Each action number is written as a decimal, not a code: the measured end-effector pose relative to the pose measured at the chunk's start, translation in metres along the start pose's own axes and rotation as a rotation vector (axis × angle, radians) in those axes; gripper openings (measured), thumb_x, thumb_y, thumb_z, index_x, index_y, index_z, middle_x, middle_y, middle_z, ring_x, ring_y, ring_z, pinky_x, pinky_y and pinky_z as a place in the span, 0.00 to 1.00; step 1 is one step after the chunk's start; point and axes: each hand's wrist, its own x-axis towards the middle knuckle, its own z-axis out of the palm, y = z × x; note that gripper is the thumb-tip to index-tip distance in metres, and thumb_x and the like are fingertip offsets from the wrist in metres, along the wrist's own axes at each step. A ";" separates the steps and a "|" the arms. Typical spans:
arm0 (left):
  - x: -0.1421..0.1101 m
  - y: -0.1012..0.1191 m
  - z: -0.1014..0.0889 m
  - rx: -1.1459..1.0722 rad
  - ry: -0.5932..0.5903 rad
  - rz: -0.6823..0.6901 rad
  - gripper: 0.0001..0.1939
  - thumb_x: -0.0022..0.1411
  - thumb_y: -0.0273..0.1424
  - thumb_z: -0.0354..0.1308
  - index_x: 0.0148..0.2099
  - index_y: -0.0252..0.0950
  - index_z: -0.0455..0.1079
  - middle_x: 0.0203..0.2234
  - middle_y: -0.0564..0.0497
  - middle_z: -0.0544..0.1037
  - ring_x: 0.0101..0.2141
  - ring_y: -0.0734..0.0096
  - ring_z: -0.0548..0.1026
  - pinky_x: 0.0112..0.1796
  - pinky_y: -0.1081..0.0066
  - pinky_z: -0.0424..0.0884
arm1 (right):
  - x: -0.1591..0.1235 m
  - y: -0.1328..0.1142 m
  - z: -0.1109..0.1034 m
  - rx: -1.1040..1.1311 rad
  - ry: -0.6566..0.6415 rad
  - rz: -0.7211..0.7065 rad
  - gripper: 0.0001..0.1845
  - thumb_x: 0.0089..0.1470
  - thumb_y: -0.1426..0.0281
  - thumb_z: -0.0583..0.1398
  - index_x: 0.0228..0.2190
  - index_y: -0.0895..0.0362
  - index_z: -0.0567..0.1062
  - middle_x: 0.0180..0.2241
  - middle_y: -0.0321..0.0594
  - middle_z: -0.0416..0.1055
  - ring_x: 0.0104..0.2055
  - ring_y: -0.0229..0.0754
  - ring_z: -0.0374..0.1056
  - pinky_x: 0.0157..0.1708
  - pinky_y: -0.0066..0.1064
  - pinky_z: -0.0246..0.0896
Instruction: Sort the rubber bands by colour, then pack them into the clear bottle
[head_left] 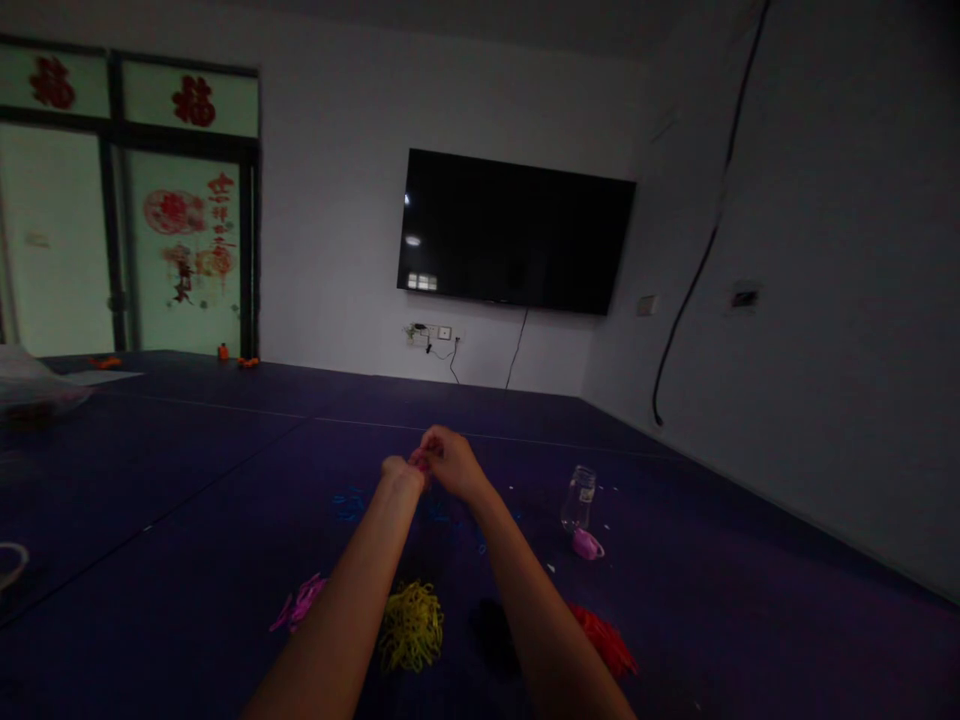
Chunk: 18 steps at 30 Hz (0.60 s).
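My left hand (406, 469) and my right hand (450, 458) meet in front of me, low over the dark mat, with their fingers closed together. Something pinkish shows between the fingertips, too small and dim to name. Beneath and around the hands lie scattered blue bands (351, 504). Nearer to me are a pile of pink bands (298, 604), partly behind my left forearm, and a pile of yellow bands (412, 626). A black pile (494, 636) and a pile of red bands (609, 640) flank my right forearm, which covers part of both.
A clear bottle (577, 499) stands open to the right, with a pink lid (587, 545) beside it. At far left are a plastic bag (34, 385) and a pale ring-shaped handle (15, 562). Small orange objects (247, 362) sit by the door.
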 end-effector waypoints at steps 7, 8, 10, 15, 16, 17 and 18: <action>-0.021 0.020 0.004 -0.067 -0.049 0.088 0.20 0.68 0.30 0.32 0.47 0.34 0.64 0.31 0.47 0.70 0.25 0.74 0.72 0.21 0.75 0.70 | -0.001 0.006 -0.013 -0.075 0.199 0.088 0.18 0.45 0.82 0.50 0.34 0.57 0.74 0.32 0.38 0.75 0.35 0.36 0.70 0.37 0.27 0.63; -0.025 0.027 0.003 -0.081 -0.067 0.112 0.21 0.67 0.29 0.30 0.46 0.35 0.65 0.31 0.47 0.70 0.25 0.74 0.71 0.21 0.75 0.70 | 0.000 0.014 -0.013 -0.133 0.210 0.158 0.18 0.46 0.81 0.50 0.35 0.57 0.74 0.33 0.39 0.75 0.35 0.36 0.70 0.37 0.27 0.63; -0.032 0.040 0.003 -0.110 -0.098 0.155 0.22 0.67 0.29 0.30 0.46 0.37 0.65 0.30 0.48 0.69 0.24 0.74 0.71 0.21 0.76 0.70 | 0.003 0.030 -0.009 -0.281 0.141 0.315 0.16 0.48 0.80 0.52 0.36 0.57 0.75 0.36 0.40 0.75 0.38 0.37 0.70 0.39 0.26 0.63; -0.044 0.060 0.005 -0.180 -0.147 0.227 0.21 0.66 0.29 0.30 0.48 0.37 0.64 0.29 0.48 0.68 0.24 0.75 0.71 0.21 0.78 0.71 | 0.012 0.061 0.023 -0.479 -0.074 0.500 0.04 0.41 0.75 0.62 0.25 0.57 0.77 0.27 0.39 0.75 0.34 0.41 0.71 0.32 0.24 0.62; -0.045 0.062 0.005 -0.190 -0.150 0.233 0.21 0.66 0.28 0.29 0.48 0.37 0.63 0.29 0.48 0.68 0.24 0.75 0.71 0.21 0.78 0.71 | 0.014 0.065 0.029 -0.498 -0.110 0.514 0.01 0.40 0.74 0.63 0.21 0.57 0.76 0.23 0.38 0.74 0.32 0.41 0.71 0.29 0.24 0.61; -0.046 0.063 0.005 -0.198 -0.151 0.236 0.21 0.66 0.28 0.29 0.48 0.36 0.63 0.29 0.48 0.68 0.24 0.75 0.71 0.21 0.78 0.70 | 0.016 0.068 0.035 -0.516 -0.145 0.528 0.03 0.38 0.72 0.65 0.18 0.57 0.75 0.20 0.37 0.72 0.30 0.41 0.71 0.27 0.24 0.60; -0.046 0.064 0.005 -0.206 -0.150 0.236 0.21 0.66 0.28 0.29 0.48 0.36 0.63 0.29 0.48 0.67 0.23 0.75 0.71 0.21 0.78 0.70 | 0.017 0.071 0.040 -0.531 -0.177 0.540 0.07 0.37 0.71 0.66 0.15 0.57 0.73 0.17 0.37 0.70 0.28 0.41 0.70 0.26 0.24 0.59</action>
